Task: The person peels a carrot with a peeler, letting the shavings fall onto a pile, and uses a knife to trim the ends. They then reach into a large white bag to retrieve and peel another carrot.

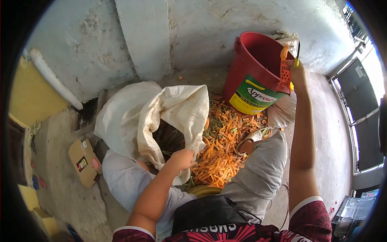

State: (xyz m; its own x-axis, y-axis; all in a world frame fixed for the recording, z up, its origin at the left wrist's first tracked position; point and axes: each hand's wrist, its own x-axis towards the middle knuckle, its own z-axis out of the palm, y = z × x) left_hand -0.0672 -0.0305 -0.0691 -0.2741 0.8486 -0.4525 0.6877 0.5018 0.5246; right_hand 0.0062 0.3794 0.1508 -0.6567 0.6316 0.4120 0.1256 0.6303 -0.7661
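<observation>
My left hand [184, 159] is closed on the rim of an open white sack [193, 107], whose dark mouth shows some green leafy bits. Orange peelings [219, 157] with green scraps lie heaped on the floor between my legs. My right hand [297, 69] is raised at the right edge of a red bucket [258, 60] with a green and yellow label. It is closed near a yellow-and-black handle [297, 60], and an orange perforated tool [285, 72] hangs beside it at the bucket's rim. The bucket stands upright behind the peelings.
A tied whitish sack [282, 112] rests right of the bucket. Flattened cardboard [84, 162] lies at the left. The wall [201, 32] rises behind the bucket. My sandalled foot [248, 142] is among the peelings. Clear plastic containers [354, 209] stand at the lower right.
</observation>
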